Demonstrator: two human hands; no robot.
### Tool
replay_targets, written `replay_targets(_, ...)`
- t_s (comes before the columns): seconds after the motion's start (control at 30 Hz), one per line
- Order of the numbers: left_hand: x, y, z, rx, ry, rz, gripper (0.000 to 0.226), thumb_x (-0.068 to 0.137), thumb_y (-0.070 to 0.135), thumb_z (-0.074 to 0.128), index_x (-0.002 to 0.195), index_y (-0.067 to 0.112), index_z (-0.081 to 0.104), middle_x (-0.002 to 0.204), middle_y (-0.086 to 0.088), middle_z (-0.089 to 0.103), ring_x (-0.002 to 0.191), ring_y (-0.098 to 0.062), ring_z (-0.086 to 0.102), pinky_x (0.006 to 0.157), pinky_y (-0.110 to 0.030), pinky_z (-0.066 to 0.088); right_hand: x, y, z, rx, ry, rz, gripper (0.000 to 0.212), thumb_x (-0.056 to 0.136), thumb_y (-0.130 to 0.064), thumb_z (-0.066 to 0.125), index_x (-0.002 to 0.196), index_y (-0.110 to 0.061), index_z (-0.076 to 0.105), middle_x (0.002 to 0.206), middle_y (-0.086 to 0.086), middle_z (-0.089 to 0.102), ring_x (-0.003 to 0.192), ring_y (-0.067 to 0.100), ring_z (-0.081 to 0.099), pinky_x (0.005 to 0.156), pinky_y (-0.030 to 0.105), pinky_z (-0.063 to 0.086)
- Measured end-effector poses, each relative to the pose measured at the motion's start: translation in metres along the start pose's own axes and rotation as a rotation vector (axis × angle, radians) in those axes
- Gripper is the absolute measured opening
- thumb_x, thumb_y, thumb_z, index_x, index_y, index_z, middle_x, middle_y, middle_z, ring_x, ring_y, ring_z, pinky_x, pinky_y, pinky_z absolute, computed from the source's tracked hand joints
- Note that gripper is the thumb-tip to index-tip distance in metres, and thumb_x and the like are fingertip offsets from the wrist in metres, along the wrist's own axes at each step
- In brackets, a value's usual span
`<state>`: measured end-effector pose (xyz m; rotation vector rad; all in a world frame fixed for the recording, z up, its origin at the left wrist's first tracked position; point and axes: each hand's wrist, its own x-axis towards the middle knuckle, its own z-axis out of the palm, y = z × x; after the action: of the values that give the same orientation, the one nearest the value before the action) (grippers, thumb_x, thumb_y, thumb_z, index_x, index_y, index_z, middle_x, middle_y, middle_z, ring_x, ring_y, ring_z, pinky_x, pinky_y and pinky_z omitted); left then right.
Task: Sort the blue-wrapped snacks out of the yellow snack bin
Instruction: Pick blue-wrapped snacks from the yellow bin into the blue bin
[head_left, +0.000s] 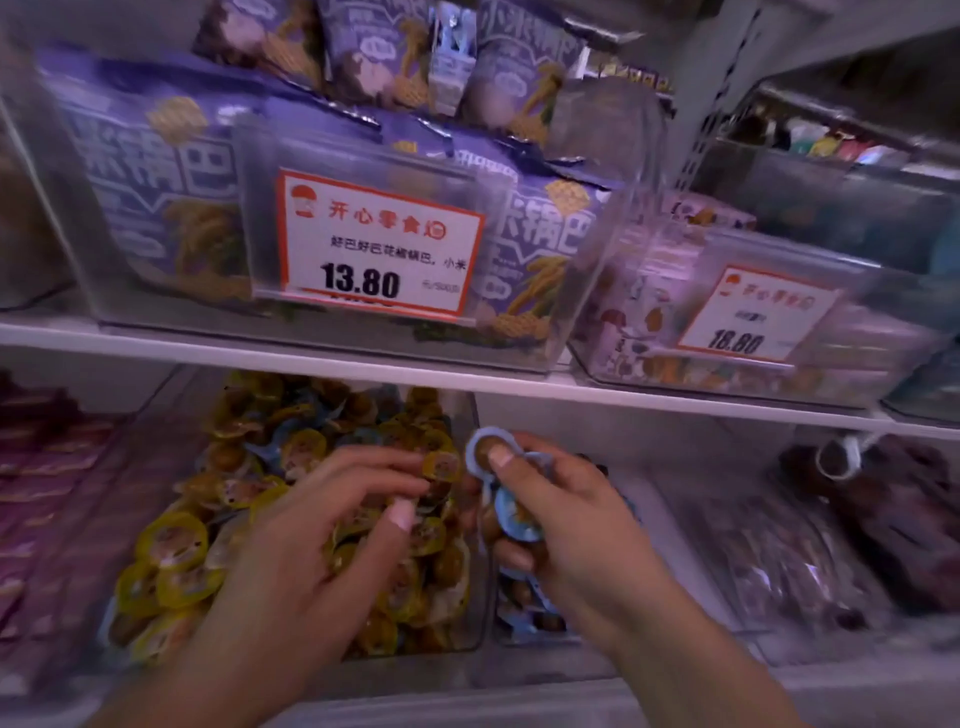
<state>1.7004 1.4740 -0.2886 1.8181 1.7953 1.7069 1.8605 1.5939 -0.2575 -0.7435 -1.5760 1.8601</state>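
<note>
Your right hand (561, 514) grips several blue snacks (514, 512); overfull hold may spill some. Left hand (332, 525) fingers loosely spread over yellow bin (467, 644), holding nothing.

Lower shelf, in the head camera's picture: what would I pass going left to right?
Pink packets → yellow snack bin → left hand → right hand gripping blue-wrapped snacks → dark packets.
</note>
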Motion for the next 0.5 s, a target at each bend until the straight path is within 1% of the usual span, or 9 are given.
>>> replay_targets(0.03, 0.0, -0.003, 0.003, 0.014, -0.015, -0.028, 0.014, 0.093, 0.031, 0.057, 0.099, 0.031, 0.071, 0.116, 0.021, 0.063, 0.114, -0.002, 0.06, 0.092, -0.009, 0.041, 0.002, -0.001, -0.015, -0.042, 0.024, 0.006, 0.023, 0.098, -0.028, 0.059, 0.093, -0.007, 0.064, 0.062, 0.013, 0.058, 0.043, 0.018, 0.043, 0.039, 0.022, 0.035)
replay_targets(0.1, -0.002, -0.011, 0.008, 0.067, -0.047, -0.063, 0.016, 0.091, 0.029, 0.057, 0.098, 0.031, 0.071, 0.114, 0.025, 0.061, 0.114, 0.002, 0.058, 0.093, -0.007, 0.039, 0.011, 0.003, -0.044, -0.127, 0.124, 0.035, 0.019, 0.097, -0.022, 0.06, 0.094, -0.004, 0.066, 0.07, 0.013, 0.065, 0.051, 0.02, 0.055, 0.043, 0.025, 0.044)
replay_targets(0.17, -0.002, -0.017, 0.011, 0.134, -0.072, -0.062, 0.017, 0.092, 0.033, 0.055, 0.1, 0.034, 0.07, 0.115, 0.027, 0.059, 0.114, 0.005, 0.057, 0.093, -0.008, 0.04, 0.027, 0.013, -0.073, -0.22, 0.321, 0.073, 0.014, 0.093, -0.02, 0.065, 0.103, -0.012, 0.071, 0.095, 0.008, 0.074, 0.081, 0.018, 0.069, 0.063, 0.03, 0.056)
replay_targets(0.2, -0.002, -0.019, 0.012, 0.158, -0.087, -0.059, 0.018, 0.093, 0.037, 0.054, 0.101, 0.036, 0.069, 0.116, 0.027, 0.059, 0.114, 0.005, 0.057, 0.093, -0.012, 0.042, 0.035, 0.017, -0.088, -0.297, 0.417, 0.071, 0.019, 0.092, -0.021, 0.066, 0.11, -0.017, 0.071, 0.104, 0.006, 0.074, 0.091, 0.017, 0.069, 0.068, 0.026, 0.055)
replay_targets(0.27, -0.002, -0.022, 0.012, 0.187, -0.116, -0.053, 0.024, 0.093, 0.044, 0.049, 0.104, 0.036, 0.069, 0.116, 0.027, 0.059, 0.113, 0.001, 0.058, 0.092, -0.023, 0.047, 0.05, 0.021, -0.113, -0.495, 0.545, 0.033, 0.029, 0.093, -0.019, 0.061, 0.122, -0.02, 0.067, 0.109, 0.003, 0.071, 0.085, 0.009, 0.066, 0.063, 0.013, 0.049)
replay_targets(0.33, -0.001, -0.025, 0.01, 0.214, -0.137, -0.049, 0.027, 0.093, 0.045, 0.047, 0.105, 0.035, 0.069, 0.115, 0.025, 0.061, 0.112, -0.002, 0.059, 0.09, -0.033, 0.05, 0.059, 0.024, -0.129, -0.674, 0.578, -0.002, 0.033, 0.096, -0.013, 0.053, 0.126, -0.015, 0.064, 0.114, 0.008, 0.067, 0.079, 0.002, 0.058, 0.055, 0.0, 0.041)
replay_targets(0.4, -0.001, -0.026, 0.008, 0.254, -0.155, -0.037, 0.029, 0.093, 0.045, 0.046, 0.106, 0.034, 0.069, 0.112, 0.024, 0.063, 0.112, -0.001, 0.059, 0.09, -0.038, 0.051, 0.062, 0.027, -0.136, -0.756, 0.571, -0.014, 0.029, 0.097, -0.01, 0.049, 0.119, -0.014, 0.067, 0.12, 0.011, 0.066, 0.08, 0.002, 0.058, 0.053, -0.003, 0.038)
replay_targets(0.47, 0.0, -0.027, 0.003, 0.3, -0.152, -0.004, 0.027, 0.093, 0.042, 0.047, 0.105, 0.034, 0.069, 0.111, 0.025, 0.063, 0.11, 0.002, 0.059, 0.089, -0.04, 0.05, 0.059, 0.028, -0.131, -0.783, 0.571, -0.05, 0.025, 0.095, -0.009, 0.048, 0.104, -0.02, 0.069, 0.111, 0.007, 0.07, 0.072, -0.005, 0.058, 0.054, -0.001, 0.039)
replay_targets(0.5, 0.0, -0.027, -0.001, 0.314, -0.144, 0.012, 0.025, 0.093, 0.04, 0.048, 0.105, 0.034, 0.069, 0.11, 0.025, 0.063, 0.108, 0.002, 0.059, 0.088, -0.039, 0.05, 0.057, 0.027, -0.125, -0.791, 0.572, -0.091, 0.025, 0.094, -0.008, 0.049, 0.098, -0.022, 0.069, 0.106, 0.004, 0.071, 0.074, -0.003, 0.061, 0.057, 0.0, 0.039)
